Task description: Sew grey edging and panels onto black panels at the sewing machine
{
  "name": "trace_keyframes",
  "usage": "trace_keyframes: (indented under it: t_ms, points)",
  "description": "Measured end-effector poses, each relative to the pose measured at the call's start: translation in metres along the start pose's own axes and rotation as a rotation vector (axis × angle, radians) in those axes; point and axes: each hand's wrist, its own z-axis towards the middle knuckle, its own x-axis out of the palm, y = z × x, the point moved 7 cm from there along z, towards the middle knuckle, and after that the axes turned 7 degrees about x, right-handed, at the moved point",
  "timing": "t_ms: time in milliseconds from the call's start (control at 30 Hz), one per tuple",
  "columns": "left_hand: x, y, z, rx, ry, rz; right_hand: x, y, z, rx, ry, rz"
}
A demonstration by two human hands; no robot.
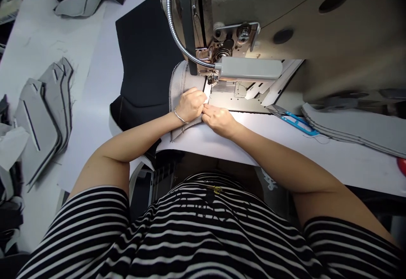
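A grey stitched fabric panel lies on the white table top, and its edge runs in under the presser foot of an industrial sewing machine. My left hand, with a thin silver bangle at the wrist, grips the panel close to the foot. My right hand pinches the panel's edge beside it, the fingertips of both hands almost meeting. The steel needle plate lies just right of my fingers. The needle itself is hidden by the foot and the lamp.
A black fabric panel lies beyond my left arm. Blue-handled scissors rest near the machine bed, with stacked grey pieces to the right. More grey pieces are piled at the left. A gooseneck lamp arches overhead.
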Motion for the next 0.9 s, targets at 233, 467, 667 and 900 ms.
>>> trace_keyframes:
  t_ms: [233,467,667,900]
  points:
    - [-0.002,-0.005,-0.001,0.022,0.003,0.024,-0.003,0.002,0.001,0.036,0.061,-0.004]
    - [0.002,-0.007,-0.003,-0.017,-0.067,0.056,-0.005,-0.002,0.002,0.074,0.099,0.008]
    - [0.011,0.006,0.009,-0.041,-0.017,0.013,-0.006,-0.022,0.008,0.138,0.105,-0.013]
    - [0.019,0.023,0.027,-0.054,-0.014,-0.013,-0.004,-0.046,0.014,0.204,0.049,0.081]
